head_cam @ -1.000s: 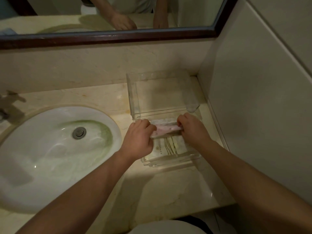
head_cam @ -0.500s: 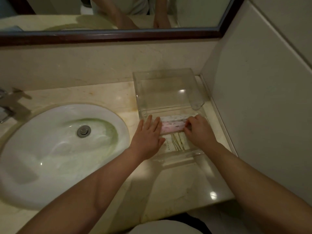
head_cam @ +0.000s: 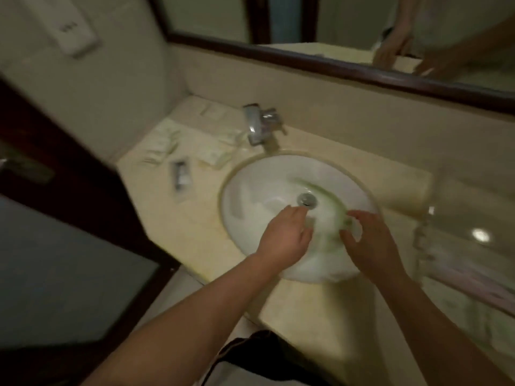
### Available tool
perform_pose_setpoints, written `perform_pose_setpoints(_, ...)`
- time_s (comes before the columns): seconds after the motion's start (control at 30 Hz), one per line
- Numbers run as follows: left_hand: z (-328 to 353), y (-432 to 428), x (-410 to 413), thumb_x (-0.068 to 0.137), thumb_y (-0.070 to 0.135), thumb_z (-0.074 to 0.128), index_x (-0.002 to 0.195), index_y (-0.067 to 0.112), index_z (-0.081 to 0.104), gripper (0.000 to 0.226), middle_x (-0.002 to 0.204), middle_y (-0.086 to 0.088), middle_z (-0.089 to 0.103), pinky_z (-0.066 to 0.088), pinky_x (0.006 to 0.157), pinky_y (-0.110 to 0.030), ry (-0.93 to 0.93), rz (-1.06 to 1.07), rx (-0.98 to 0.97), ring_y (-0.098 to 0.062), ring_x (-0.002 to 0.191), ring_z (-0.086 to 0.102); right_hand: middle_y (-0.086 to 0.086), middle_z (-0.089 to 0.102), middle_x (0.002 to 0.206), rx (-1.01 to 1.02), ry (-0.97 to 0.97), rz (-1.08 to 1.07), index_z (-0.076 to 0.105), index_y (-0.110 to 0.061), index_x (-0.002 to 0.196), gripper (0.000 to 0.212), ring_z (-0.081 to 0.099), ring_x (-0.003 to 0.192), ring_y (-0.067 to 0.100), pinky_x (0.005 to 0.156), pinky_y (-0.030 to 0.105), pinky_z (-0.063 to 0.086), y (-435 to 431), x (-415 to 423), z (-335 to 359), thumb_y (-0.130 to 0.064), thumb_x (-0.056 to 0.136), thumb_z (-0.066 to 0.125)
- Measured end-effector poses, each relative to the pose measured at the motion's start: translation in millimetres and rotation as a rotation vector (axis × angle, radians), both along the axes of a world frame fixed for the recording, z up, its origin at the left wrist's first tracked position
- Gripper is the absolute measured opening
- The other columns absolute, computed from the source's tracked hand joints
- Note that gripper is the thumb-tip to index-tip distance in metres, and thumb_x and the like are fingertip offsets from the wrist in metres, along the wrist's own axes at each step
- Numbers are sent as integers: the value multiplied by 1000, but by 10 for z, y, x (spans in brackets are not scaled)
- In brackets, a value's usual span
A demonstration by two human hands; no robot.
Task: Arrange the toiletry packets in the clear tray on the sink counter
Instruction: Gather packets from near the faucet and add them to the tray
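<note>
Toiletry packets: several pale packets (head_cam: 164,143) lie loose on the counter left of the sink, toward the corner of the wall. More (head_cam: 213,156) lie closer to the sink's left rim, and a small dark sachet (head_cam: 181,174) lies in front of them. All are blurred and their print cannot be read.
Clear tray: the clear tray (head_cam: 446,196) stands on the counter right of the sink, cut off by the picture's edge. A pink packet (head_cam: 473,282) lies inside it near its front.
Left hand: the left hand (head_cam: 284,235) hangs over the sink's bowl just in front of the drain (head_cam: 306,200), its fingers loose and spread, holding nothing.
Right hand: the right hand (head_cam: 370,240) hangs over the sink's right half, its fingers gently bent and thumb apart from them, with nothing between them.
Sink: the white oval sink (head_cam: 250,218) is set into the counter, with a greenish streak in the bowl.
Counter: the counter (head_cam: 189,218) is pale marble.
Faucet: the chrome faucet (head_cam: 260,123) stands behind the sink.
Mirror: the dark-framed mirror (head_cam: 362,23) hangs above and behind the sink and reflects the person's hands.
Door: a dark door (head_cam: 69,162) stands well left of the sink.
</note>
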State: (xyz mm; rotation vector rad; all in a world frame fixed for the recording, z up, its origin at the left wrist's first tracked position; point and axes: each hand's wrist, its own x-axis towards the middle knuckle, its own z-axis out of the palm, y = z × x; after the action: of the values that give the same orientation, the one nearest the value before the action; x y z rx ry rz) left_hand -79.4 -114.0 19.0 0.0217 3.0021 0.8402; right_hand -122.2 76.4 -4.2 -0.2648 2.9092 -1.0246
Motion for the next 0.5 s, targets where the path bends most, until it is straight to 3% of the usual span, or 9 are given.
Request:
perform_pose_setpoints(0.2,-3,-1381,77,95,22,47,133,13,51,39,129,-11,56,43,95,-33,-27,312,46,-26,117,53,7,61,123,8,-69,204,57,-21,125,45,56,118,28,97,39,44,-1161,-199,64,-31,83,70)
perform_pose_setpoints(0.27,-55,-1806,11,93,19,47,131,12,53,39,126,-12,57,44,92,-32,-16,387,51,-26,114,55,5,60,124,32,-109,246,54,-23,128,46,54,119,25,95,31,39,-1571,-261,79,-34,85,67)
perform_pose_setpoints(0.33,-109,-2277,-114,91,16,49,127,11,56,37,123,-12,58,46,89,-33,-14,441,62,-26,111,56,5,59,124,33,-131,262,53,-22,130,48,55,117,24,92,27,35,-2035,-351,54,-34,86,67)
perform_pose_setpoints(0.5,-193,-3298,-484,90,18,54,119,13,60,31,115,-13,58,45,87,-36,-57,537,75,-30,106,56,7,58,128,61,-191,224,51,-21,132,49,56,117,23,95,32,41,-3035,-584,70,-34,87,65)
